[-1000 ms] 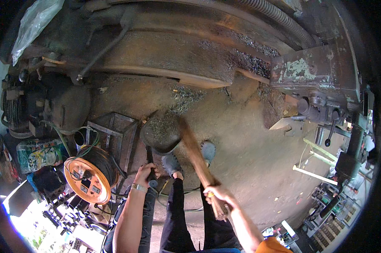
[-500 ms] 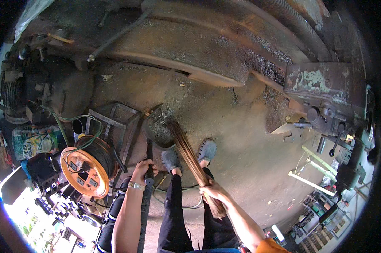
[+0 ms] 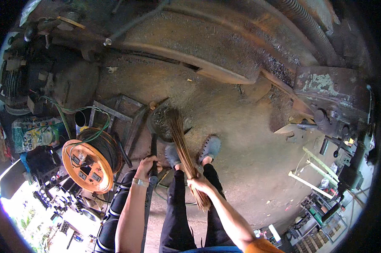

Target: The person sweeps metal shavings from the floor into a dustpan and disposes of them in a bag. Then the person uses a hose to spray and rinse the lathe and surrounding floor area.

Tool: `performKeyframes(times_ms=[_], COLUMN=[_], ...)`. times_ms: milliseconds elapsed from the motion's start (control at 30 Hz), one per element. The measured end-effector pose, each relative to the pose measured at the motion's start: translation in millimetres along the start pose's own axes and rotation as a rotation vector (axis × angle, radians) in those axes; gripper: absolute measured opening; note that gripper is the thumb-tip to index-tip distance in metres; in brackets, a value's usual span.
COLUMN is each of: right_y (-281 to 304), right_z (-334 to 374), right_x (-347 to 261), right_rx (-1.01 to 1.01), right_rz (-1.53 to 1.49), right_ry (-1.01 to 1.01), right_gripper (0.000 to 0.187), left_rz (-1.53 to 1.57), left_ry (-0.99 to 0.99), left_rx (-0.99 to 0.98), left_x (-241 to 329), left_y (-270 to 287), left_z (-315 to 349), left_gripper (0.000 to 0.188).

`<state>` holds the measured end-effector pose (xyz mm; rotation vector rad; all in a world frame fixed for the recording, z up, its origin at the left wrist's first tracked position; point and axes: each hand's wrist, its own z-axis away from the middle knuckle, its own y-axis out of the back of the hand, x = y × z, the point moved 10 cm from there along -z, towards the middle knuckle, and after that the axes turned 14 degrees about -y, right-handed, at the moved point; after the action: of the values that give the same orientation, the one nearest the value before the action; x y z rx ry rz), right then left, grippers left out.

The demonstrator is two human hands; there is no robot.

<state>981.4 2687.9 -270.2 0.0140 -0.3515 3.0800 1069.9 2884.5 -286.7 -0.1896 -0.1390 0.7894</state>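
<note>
My right hand is closed around a brown stick broom. Its bristle tips point away from me and reach over the edge of a dark, round-bodied dustpan on the floor. With my left hand I grip the pan's long dark handle, just left of my feet. Greyish debris shows in and around the pan; how much lies under the bristles is hidden. A watch sits on my left wrist.
An orange cable reel and a metal frame stand left of the pan. Ahead runs a machine base heaped with metal shavings. A lathe-like machine part is at right. My grey clogs stand on the dirty floor.
My right hand has moved left with the broom, which now stands steeper, its bristles over the pan's right side. The left hand keeps its grip on the handle. The view has shifted slightly.
</note>
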Motion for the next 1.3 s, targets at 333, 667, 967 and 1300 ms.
performKeyframes(times_ms=[333,667,967,1300], right_y=[5,40,81,33], right_z=[103,132,-18,109], right_x=[39,43,-9,86], right_rx=[-0.136,0.034,0.165,-0.034], right_rz=[-0.192,-0.277,-0.29,-0.137], right_ry=[-0.161,-0.144,-0.104,-0.294], right_gripper=[0.059,0.041,0.019,0.015], left_rz=[-0.114,-0.015,-0.191,-0.113], left_ry=[0.16,0.225,-0.012,0.037], left_rx=[-0.136,-0.134,-0.044,-0.011], left_x=[-6,-11,-2,1], left_y=[35,43,50,71], left_z=[11,23,15,33], left_gripper=[0.012,0.015,0.017,0.01])
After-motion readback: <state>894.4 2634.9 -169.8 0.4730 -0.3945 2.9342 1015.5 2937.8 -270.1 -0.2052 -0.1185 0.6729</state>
